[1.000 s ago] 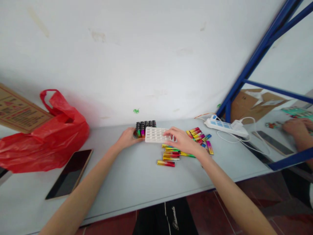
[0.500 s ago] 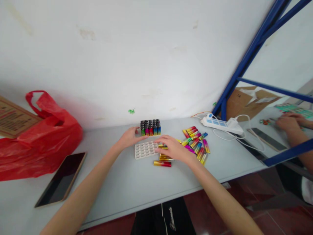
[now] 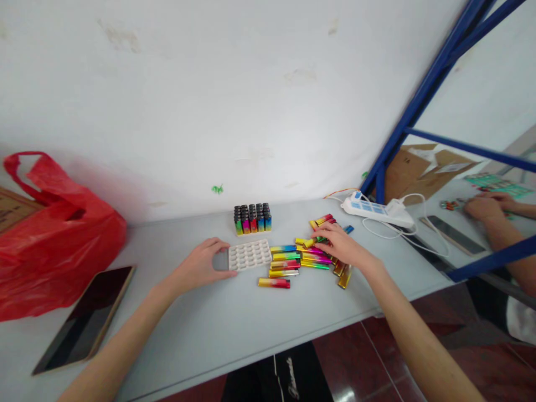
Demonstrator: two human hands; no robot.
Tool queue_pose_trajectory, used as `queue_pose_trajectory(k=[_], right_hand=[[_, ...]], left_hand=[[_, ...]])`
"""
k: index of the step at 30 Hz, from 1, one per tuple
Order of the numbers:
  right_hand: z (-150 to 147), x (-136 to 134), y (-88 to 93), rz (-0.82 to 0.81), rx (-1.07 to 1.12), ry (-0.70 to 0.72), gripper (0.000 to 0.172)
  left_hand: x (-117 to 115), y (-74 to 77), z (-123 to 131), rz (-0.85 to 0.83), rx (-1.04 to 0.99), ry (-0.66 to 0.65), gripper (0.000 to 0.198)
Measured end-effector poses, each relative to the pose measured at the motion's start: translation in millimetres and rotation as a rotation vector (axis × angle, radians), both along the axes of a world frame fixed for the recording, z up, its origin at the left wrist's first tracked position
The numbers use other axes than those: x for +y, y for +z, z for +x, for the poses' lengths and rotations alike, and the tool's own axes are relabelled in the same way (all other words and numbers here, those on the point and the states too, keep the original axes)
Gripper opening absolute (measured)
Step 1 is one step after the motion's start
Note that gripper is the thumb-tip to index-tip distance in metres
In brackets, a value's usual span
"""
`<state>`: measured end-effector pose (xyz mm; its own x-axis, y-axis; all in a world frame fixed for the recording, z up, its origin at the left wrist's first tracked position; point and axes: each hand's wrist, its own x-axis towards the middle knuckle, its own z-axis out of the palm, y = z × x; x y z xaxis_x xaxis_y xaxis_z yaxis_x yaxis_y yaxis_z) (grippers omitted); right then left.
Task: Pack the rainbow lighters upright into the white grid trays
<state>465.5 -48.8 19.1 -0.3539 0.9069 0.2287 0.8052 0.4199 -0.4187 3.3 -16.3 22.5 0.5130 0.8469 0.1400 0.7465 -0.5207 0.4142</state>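
A white tray [image 3: 250,255] with rows of oval holes lies flat on the table. My left hand [image 3: 204,262] grips its left side, thumb at the near corner and fingers at the far one. To the right, several shiny lighter shells [image 3: 285,265] in rainbow gradients lie side by side, and more are heaped beyond them. My right hand [image 3: 341,244] is over that heap, its fingers closed on a yellow-green lighter shell [image 3: 320,239]; the hand partly hides the pile. Behind the tray stands an upright block of black-topped lighters [image 3: 253,219].
A red plastic bag [image 3: 71,234] and a phone or tablet [image 3: 86,318] are on the left. At the right lie a white power strip [image 3: 377,212] and its cable, near a blue metal frame [image 3: 402,131]. Beyond it a co-worker's hands [image 3: 488,206] rest near another phone [image 3: 455,234].
My left hand has moved from beside the upright lighters to the tray's left side. My right hand has moved right, from the shells beside the tray to the heap.
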Motion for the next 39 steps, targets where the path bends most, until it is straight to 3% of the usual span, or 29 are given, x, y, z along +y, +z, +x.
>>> queue_pose_trajectory(k=[4,10,16,22,25,30,36,39], right_hand=[[-7.0,5.3,4.1,0.006,0.089,-0.031,0.018],[-24.6,10.6,21.1,-0.098,0.560,-0.080,0.039],[-89.9,33.0,36.0,-0.137,0.806,-0.047,0.047],[-162.6,61.8,36.2,-0.235,1.054,0.003,0.057],[-178.2,57.7,36.0,-0.316,1.086,0.055,0.059],[-174.7,35.0,32.6,-0.366,1.157,0.040,0.050],[-182.4,24.6,14.8,-0.250,0.884,-0.119,0.063],[-188.6,21.3,12.1,-0.179,0.776,-0.141,0.060]], left_hand=[[15.6,2.7,8.4,0.005,-0.003,-0.053,0.066],[31.7,-0.4,22.2,0.013,-0.030,-0.070,0.067],[29.1,-9.0,28.9,0.032,-0.072,-0.042,0.067],[16.9,-14.2,27.9,0.079,-0.104,-0.025,0.063],[12.0,-14.6,29.3,0.086,-0.110,-0.019,0.060],[9.0,-14.3,30.2,0.072,-0.107,-0.023,0.061],[7.3,-13.7,29.4,0.070,-0.098,-0.020,0.061],[6.3,-12.8,29.9,0.068,-0.103,-0.021,0.061]])
